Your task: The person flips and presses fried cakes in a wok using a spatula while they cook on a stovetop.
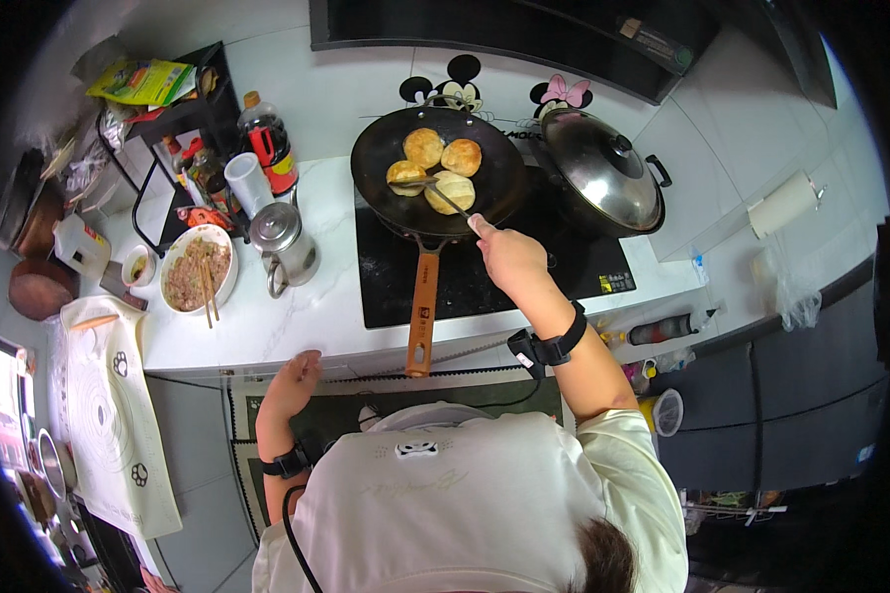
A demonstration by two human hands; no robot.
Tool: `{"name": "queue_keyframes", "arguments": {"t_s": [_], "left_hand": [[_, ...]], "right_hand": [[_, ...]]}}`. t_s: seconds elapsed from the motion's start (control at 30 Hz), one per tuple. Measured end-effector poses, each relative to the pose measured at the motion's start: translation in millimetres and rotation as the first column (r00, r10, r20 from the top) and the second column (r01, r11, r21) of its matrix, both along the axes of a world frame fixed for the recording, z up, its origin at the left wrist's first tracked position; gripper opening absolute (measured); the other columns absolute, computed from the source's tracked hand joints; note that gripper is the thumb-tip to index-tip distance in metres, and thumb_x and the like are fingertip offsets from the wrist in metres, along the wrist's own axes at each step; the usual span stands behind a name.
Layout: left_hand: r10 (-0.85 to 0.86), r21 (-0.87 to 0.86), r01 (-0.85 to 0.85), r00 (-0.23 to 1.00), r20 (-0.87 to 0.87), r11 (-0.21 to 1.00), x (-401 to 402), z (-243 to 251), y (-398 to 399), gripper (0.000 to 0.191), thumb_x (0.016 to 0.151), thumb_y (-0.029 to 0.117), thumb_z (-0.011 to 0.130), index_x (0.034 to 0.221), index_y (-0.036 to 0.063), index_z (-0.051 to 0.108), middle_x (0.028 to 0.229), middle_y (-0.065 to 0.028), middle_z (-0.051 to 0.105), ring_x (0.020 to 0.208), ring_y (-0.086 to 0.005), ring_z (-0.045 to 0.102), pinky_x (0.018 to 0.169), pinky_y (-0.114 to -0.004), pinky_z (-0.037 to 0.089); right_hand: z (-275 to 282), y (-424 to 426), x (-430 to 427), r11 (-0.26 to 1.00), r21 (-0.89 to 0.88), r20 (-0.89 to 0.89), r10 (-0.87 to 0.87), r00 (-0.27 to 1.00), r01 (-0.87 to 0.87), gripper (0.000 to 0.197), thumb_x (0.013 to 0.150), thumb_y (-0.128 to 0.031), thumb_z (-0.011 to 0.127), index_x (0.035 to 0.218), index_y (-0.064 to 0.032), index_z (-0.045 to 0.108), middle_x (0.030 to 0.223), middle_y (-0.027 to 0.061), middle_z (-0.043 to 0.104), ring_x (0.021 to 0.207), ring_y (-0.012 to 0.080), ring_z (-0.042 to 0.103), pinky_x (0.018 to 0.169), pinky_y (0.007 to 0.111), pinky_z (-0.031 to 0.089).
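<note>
My right hand (pixel 515 259) grips the handle of a metal cooking spatula (pixel 452 201). The spatula's head lies over the two nearer golden flatbreads in the dark wok (pixel 489 181). One of these is a paler flatbread (pixel 456 194); the other is a browned flatbread (pixel 400 172), partly hidden by the spatula. Behind them sit two more browned flatbreads, one at the back (pixel 423 147) and one to the right (pixel 461 157). The wok's wooden handle (pixel 423 311) points towards me. My left hand (pixel 294 382) hangs by the counter's front edge, with nothing visible in it.
A lidded pot (pixel 601 178) shares the black cooktop (pixel 393 289). On the left counter are a metal pitcher (pixel 289 244), a bowl of minced filling (pixel 193 274) with chopsticks (pixel 208 293), and a soy sauce bottle (pixel 271 148). A pastry mat (pixel 111 430) covers the left side.
</note>
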State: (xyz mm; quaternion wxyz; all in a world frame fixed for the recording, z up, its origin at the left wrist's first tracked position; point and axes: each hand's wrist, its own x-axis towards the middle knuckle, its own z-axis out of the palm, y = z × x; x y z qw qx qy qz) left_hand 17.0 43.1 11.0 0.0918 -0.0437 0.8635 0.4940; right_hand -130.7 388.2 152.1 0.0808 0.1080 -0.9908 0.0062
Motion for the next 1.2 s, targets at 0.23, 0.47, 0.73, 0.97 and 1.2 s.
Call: {"name": "queue_keyframes", "arguments": {"t_s": [0.23,0.47,0.73,0.97,1.2], "left_hand": [[-0.019,-0.056,0.018,1.000,-0.012,0.998,-9,4,4,0.031,0.090,0.022,0.056,0.114,0.0021,0.058,0.101,-0.0173,0.064,0.092,-0.0233,0.061,0.083,-0.033,0.047],[-0.068,-0.012,0.067,0.992,-0.106,0.998,-21,-20,3,0.028,0.091,0.020,0.055,0.112,0.0015,0.058,0.094,-0.0105,0.063,0.086,-0.0171,0.058,0.078,-0.030,0.047],[-0.119,-0.044,0.114,0.984,-0.129,0.992,-49,4,25,0.027,0.090,0.018,0.056,0.112,0.0025,0.059,0.092,-0.0099,0.062,0.083,-0.0179,0.058,0.075,-0.029,0.046],[-0.234,-0.061,0.229,0.966,-0.107,0.972,-55,7,42,0.031,0.089,0.020,0.055,0.115,0.0026,0.057,0.097,-0.0134,0.063,0.090,-0.0232,0.060,0.080,-0.032,0.047],[-0.164,-0.064,0.170,0.983,0.087,0.983,-33,8,34,0.032,0.088,0.020,0.056,0.115,0.0018,0.057,0.098,-0.0135,0.063,0.091,-0.0233,0.060,0.081,-0.032,0.047]], "right_hand": [[-7,37,20,0.961,-0.276,-0.093,-0.052,0.994,0.025,0.032,0.088,-0.024,0.054,0.120,-0.0216,0.056,0.073,0.0150,0.063,0.069,0.0329,0.063,0.059,0.045,0.049],[-45,59,91,0.901,-0.413,-0.109,-0.192,0.975,0.131,0.042,0.089,-0.024,0.056,0.129,-0.0298,0.049,0.066,0.0123,0.056,0.060,0.0328,0.058,0.052,0.042,0.047],[-52,40,120,0.901,-0.412,-0.046,-0.168,0.985,0.134,0.049,0.089,-0.025,0.054,0.136,-0.0321,0.040,0.063,0.0126,0.055,0.052,0.0324,0.057,0.047,0.044,0.046],[-50,50,125,0.900,-0.414,-0.032,-0.165,0.986,0.137,0.049,0.089,-0.021,0.053,0.136,-0.0286,0.042,0.065,0.0140,0.055,0.056,0.0332,0.058,0.051,0.044,0.046],[-54,51,122,0.897,-0.417,0.017,-0.150,0.989,0.143,0.048,0.090,-0.022,0.053,0.137,-0.0277,0.041,0.068,0.0152,0.058,0.061,0.0352,0.059,0.054,0.044,0.048]]}}
